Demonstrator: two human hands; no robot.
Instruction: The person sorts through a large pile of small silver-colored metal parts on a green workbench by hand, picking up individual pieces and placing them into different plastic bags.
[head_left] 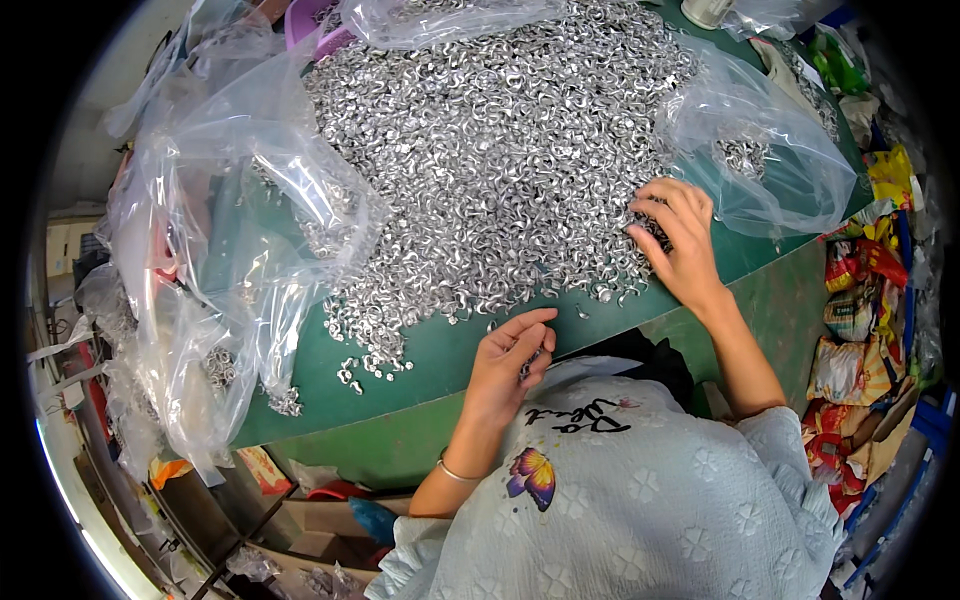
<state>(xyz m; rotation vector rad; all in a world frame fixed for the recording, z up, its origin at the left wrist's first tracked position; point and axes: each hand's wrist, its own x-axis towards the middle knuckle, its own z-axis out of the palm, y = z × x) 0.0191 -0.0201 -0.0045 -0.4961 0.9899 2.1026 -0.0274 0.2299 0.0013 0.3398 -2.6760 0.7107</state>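
Observation:
A broad heap of small, shiny, curved metal pieces [490, 150] covers much of the green table [440, 385]. At the near edge of the heap, my left hand [510, 365] is curled closed, palm turned inward. A few of the metal pieces show between its thumb and fingers. My right hand [685, 240] rests at the heap's right side. Its fingers are bent and apart, their tips touching the pieces, and some dark-looking pieces lie between thumb and fingers. What lies under its palm is hidden.
Clear plastic sheeting [190, 250] drapes over the table's left side, and a clear bag [770, 150] lies at the right. A purple basket [310, 30] stands at the far left. Colourful packages [850, 365] are piled beyond the right edge. Loose pieces [350, 378] lie near the front.

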